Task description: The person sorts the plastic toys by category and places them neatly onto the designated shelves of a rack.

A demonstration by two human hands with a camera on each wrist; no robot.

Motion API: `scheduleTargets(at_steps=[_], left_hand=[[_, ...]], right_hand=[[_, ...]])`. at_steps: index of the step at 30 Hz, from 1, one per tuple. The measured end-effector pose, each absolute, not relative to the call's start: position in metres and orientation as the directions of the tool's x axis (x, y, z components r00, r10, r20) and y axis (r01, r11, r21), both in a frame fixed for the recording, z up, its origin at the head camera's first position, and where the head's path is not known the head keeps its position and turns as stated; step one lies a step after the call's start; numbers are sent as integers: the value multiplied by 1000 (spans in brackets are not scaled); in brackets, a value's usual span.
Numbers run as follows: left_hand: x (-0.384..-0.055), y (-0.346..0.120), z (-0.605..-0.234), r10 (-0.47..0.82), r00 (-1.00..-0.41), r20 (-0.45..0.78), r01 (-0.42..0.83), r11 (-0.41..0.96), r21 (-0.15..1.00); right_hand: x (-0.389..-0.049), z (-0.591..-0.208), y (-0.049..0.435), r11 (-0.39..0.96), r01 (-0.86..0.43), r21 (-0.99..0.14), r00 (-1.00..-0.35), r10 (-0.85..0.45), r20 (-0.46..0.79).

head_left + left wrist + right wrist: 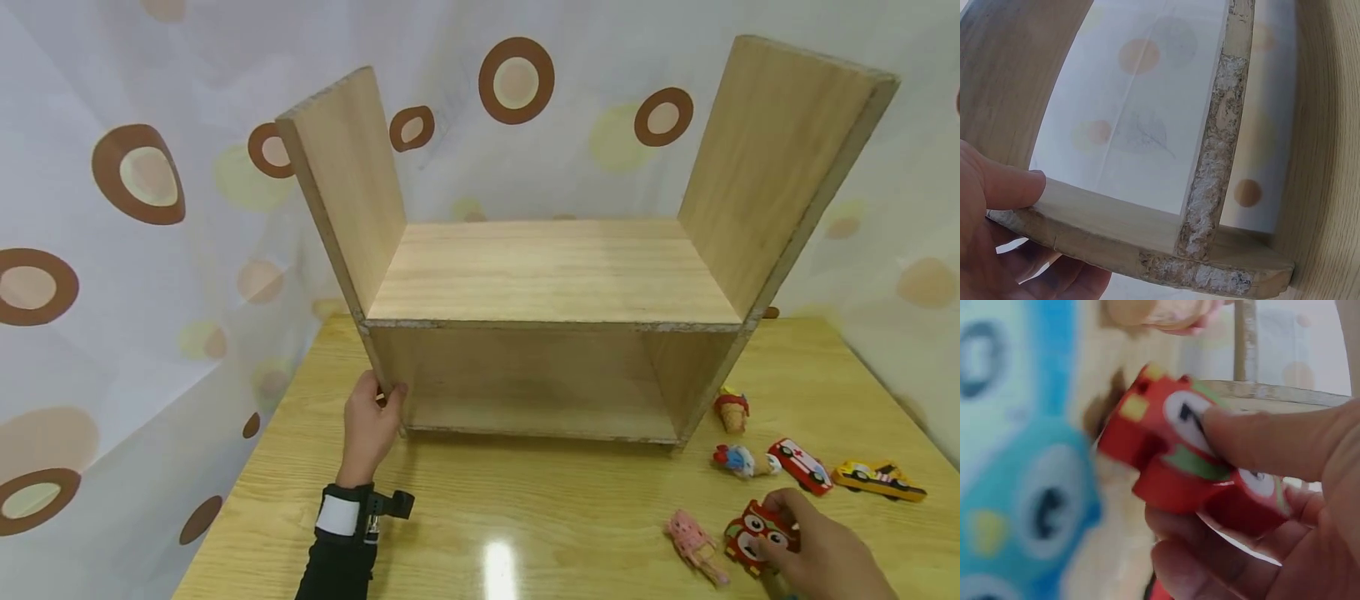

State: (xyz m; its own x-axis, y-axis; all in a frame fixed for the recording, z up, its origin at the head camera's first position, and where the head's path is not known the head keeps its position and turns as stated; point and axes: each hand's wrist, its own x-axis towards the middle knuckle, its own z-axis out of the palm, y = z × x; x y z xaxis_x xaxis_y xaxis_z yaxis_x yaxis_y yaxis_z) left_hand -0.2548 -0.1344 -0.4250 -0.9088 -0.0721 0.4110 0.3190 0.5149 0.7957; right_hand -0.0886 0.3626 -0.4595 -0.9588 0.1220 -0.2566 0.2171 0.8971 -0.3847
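Note:
A wooden shelf with tall side panels stands on the table. My left hand grips its left side panel low down; in the left wrist view the thumb lies on one face of the board, the other fingers behind it. At the lower right, my right hand pinches a red owl toy with white eyes. Seen from the right wrist, the red owl is tilted between thumb and fingers. A pink toy lies just left of the owl.
Right of the shelf lie two ice-cream-cone toys, one red-topped and one blue-and-white, a red ambulance toy and a yellow truck toy. A blurred blue toy fills the right wrist view's left side. Patterned cloth hangs behind.

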Motion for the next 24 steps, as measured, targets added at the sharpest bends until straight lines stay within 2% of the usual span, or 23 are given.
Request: scheduleTargets(at_steps=[5, 9, 16, 24], left_hand=[[-256, -135, -426, -56, -900, 431, 343, 520, 783], [-256, -135, -425, -68, -899, 433, 341, 513, 788], [-254, -133, -432, -89, -902, 423, 321, 518, 793], [-255, -132, -437, -117, -879, 462, 352, 494, 795]], right_hand=[[-90, -436, 349, 902, 137, -408, -990, 138, -29], [-97, -417, 322, 872, 19, -490, -981, 112, 160], [-117, -393, 261, 842, -144, -521, -958, 13, 286], [-165, -387, 200, 742, -320, -589, -923, -105, 370]])
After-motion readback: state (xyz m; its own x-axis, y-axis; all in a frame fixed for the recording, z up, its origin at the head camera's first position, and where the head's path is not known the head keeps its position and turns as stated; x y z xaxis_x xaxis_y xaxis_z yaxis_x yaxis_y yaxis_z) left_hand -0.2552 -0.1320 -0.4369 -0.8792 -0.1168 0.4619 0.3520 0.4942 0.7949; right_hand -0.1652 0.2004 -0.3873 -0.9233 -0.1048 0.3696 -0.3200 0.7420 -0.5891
